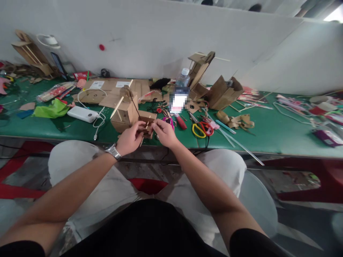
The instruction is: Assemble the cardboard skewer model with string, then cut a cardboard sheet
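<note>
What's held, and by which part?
A small cardboard piece seems held: left hand at its left side, right hand at its right. Exact contacts are too small to tell.

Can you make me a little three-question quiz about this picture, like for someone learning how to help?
1. Pick one: what is the box beside the left hand made of? A) glass B) cardboard C) metal
2. True or false: the scissors are in the right hand.
3. Fill in the missing word: a watch is worn on the ____ arm.

Key:
1. B, cardboard.
2. False: the scissors lie on the table, apart from the right hand.
3. Left.
</note>
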`<action>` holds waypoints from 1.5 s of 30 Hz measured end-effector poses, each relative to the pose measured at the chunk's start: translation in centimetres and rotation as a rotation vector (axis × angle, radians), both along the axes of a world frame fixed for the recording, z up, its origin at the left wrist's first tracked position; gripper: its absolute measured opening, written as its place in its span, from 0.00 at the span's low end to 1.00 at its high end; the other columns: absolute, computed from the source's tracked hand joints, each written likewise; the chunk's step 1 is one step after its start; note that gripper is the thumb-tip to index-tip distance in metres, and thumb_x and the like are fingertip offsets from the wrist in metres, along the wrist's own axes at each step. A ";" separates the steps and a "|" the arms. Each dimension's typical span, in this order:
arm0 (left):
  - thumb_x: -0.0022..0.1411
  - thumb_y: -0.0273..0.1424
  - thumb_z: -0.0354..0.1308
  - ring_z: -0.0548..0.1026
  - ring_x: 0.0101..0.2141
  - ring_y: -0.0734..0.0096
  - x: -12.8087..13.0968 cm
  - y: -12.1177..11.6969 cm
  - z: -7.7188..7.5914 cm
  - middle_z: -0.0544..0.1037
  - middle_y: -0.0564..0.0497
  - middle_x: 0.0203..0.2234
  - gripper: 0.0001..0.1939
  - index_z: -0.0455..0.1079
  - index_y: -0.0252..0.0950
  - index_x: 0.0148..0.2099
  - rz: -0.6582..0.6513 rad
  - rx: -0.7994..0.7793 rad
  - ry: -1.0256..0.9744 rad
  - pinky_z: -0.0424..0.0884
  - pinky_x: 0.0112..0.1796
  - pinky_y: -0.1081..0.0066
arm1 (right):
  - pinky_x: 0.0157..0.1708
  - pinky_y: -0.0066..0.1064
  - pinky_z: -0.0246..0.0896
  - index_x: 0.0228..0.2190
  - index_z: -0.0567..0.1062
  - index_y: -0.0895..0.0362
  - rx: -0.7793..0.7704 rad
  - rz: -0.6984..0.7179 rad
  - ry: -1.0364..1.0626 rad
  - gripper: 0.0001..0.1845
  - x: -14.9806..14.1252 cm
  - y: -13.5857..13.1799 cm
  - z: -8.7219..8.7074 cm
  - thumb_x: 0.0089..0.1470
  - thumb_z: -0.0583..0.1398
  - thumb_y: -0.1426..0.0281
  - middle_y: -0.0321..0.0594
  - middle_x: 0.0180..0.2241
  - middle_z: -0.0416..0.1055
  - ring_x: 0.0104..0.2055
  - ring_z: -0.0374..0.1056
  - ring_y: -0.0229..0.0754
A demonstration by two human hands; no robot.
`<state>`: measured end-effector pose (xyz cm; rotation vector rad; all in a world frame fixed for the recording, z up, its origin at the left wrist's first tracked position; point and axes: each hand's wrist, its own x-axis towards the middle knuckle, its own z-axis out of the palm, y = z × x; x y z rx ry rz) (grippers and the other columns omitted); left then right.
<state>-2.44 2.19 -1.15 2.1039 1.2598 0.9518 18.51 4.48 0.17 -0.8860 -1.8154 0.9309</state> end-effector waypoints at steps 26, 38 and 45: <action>0.69 0.28 0.53 0.77 0.57 0.55 0.4 0.0 -0.1 0.77 0.41 0.60 0.24 0.68 0.36 0.66 0.040 0.151 0.228 0.73 0.59 0.56 | 0.29 0.32 0.54 0.25 0.70 0.54 -0.009 -0.090 0.089 0.27 3.5 -0.2 3.1 0.61 0.62 0.45 0.33 0.23 0.62 0.27 0.57 0.38; 0.70 0.33 0.55 0.68 0.20 0.78 0.5 -1.0 1.1 0.77 0.42 0.60 0.27 0.67 0.39 0.69 0.046 0.119 0.104 0.74 0.33 0.67 | 0.24 0.31 0.58 0.32 0.75 0.55 -0.182 -0.148 0.071 0.21 2.9 0.7 0.7 0.60 0.63 0.49 0.37 0.27 0.72 0.24 0.64 0.38; 0.71 0.34 0.55 0.67 0.22 0.80 0.3 -1.7 1.4 0.74 0.41 0.64 0.31 0.61 0.42 0.74 0.007 0.230 0.082 0.75 0.35 0.69 | 0.20 0.28 0.56 0.36 0.75 0.55 -0.348 -0.219 0.158 0.21 3.0 1.2 0.3 0.59 0.64 0.49 0.32 0.19 0.69 0.20 0.63 0.36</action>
